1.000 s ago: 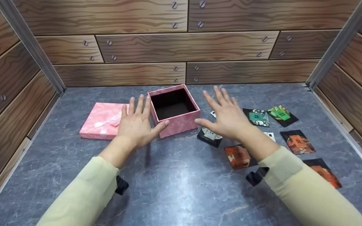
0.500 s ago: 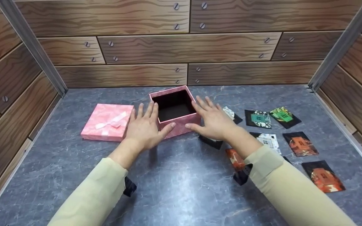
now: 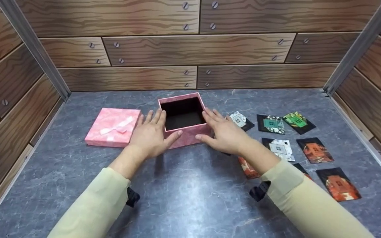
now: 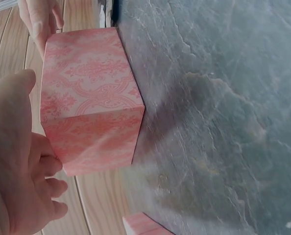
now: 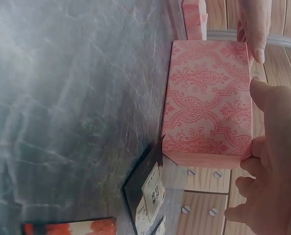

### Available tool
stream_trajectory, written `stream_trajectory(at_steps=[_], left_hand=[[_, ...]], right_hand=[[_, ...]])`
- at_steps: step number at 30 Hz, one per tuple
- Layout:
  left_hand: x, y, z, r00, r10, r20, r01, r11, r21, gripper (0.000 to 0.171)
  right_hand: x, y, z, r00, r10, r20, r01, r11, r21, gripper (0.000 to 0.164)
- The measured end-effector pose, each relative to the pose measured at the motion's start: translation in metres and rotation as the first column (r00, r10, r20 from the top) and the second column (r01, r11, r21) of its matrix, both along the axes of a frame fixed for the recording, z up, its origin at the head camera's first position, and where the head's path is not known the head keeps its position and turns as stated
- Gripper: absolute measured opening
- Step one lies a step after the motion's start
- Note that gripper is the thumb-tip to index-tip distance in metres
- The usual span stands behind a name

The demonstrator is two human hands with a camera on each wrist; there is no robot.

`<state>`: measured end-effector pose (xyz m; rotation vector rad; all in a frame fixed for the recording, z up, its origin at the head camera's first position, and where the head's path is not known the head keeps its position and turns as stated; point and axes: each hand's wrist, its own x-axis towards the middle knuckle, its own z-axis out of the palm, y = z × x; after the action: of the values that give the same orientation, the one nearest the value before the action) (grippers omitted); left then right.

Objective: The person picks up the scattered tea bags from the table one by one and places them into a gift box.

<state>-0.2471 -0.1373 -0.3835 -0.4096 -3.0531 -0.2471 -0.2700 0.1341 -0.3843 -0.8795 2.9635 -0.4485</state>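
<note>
Both arms wear plain, pale yellow-green sleeves, the left sleeve (image 3: pixel 89 206) entering from seven o'clock in the head view, the right sleeve (image 3: pixel 313 201) from five. Soft creases run across the cloth, and the right cuff (image 3: pixel 284 177) shows a flatter band. A small, blocky black device (image 3: pixel 133 197) sits at the left cuff's (image 3: pixel 117 178) four o'clock; its twin (image 3: pixel 260 191) sits at the right cuff's eight o'clock.

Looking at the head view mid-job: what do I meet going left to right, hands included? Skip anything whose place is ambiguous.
Pink square lid with a pale bow → left hand → open pink box with a black interior → right hand → flat black-and-teal packet → flat black-and-green packet → rightmost flat black-and-orange packet.
</note>
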Motion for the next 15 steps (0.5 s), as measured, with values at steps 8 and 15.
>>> stream_trajectory(at_steps=[8,15], left_hand=[[0.016,-0.005,0.000,0.997,-0.068,-0.030,0.067,0.998,-0.008,0.096],[0.028,-0.005,-0.003,0.991,-0.122,-0.047,0.123,0.992,0.008,0.084]], right_hand=[[0.027,0.005,-0.003,1.000,0.020,-0.022,-0.020,1.000,-0.005,0.091],[0.049,0.015,-0.007,0.998,0.031,-0.046,-0.032,0.999,-0.028,0.089]])
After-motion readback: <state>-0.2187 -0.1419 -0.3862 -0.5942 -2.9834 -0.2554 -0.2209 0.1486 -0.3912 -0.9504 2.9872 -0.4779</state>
